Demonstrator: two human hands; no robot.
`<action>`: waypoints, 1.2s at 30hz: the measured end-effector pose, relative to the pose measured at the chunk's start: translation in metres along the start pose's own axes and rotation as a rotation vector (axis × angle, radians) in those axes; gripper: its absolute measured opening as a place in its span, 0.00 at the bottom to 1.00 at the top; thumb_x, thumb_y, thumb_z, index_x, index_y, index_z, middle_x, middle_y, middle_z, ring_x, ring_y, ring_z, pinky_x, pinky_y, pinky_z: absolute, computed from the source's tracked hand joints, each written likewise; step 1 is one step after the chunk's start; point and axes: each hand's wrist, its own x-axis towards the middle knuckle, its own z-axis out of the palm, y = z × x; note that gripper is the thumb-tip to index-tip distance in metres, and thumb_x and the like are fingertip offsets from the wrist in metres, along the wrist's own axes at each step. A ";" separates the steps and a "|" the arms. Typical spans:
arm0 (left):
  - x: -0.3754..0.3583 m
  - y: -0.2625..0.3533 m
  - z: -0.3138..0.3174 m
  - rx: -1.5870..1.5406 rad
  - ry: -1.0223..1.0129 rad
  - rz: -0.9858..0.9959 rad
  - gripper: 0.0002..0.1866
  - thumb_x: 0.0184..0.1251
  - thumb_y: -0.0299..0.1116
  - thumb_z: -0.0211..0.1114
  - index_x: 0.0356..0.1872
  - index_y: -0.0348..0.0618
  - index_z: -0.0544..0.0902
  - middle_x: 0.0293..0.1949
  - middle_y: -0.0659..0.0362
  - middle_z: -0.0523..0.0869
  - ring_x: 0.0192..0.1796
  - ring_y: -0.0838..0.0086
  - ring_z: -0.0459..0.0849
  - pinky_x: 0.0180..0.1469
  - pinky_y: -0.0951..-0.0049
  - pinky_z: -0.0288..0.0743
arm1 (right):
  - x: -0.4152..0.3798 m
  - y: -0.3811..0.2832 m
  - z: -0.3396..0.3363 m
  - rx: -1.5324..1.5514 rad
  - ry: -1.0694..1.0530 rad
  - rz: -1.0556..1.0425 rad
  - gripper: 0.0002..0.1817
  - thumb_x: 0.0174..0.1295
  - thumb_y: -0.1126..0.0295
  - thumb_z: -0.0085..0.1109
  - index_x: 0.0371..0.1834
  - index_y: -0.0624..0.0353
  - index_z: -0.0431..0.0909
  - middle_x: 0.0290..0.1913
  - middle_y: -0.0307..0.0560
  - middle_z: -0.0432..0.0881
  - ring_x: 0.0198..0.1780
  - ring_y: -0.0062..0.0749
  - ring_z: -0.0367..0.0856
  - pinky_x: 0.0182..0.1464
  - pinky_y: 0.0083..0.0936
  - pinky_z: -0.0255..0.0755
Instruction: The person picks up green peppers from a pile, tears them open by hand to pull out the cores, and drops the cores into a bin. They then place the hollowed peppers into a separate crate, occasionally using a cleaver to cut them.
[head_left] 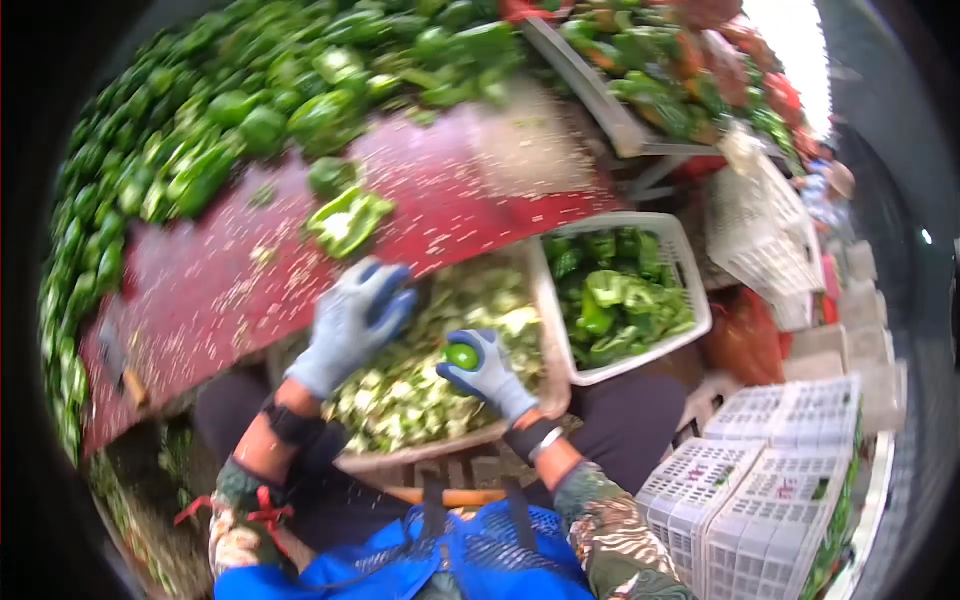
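Note:
My right hand (487,372), in a grey and blue glove, grips a small green pepper piece (462,355) over a tray of pale pepper scraps (420,385). My left hand (352,322), also gloved, hovers with fingers spread at the tray's far left edge, holding nothing. A cut green pepper (347,220) lies on the red table (210,290) just beyond my left hand. A big heap of whole green peppers (230,110) covers the table's far side.
A white basket of cut pepper pieces (617,292) stands right of the scrap tray. Stacked white crates (775,485) sit at lower right, more empty crates (765,235) beyond. A second table of green and red peppers (680,75) lies farther back.

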 end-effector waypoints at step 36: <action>0.016 -0.070 -0.004 -1.182 0.124 -0.534 0.17 0.72 0.33 0.62 0.57 0.37 0.76 0.44 0.62 0.83 0.42 0.83 0.81 0.42 0.80 0.80 | 0.147 -0.136 -0.026 1.278 -0.002 0.059 0.33 0.69 0.64 0.56 0.76 0.56 0.57 0.58 0.49 0.77 0.56 0.35 0.80 0.59 0.32 0.75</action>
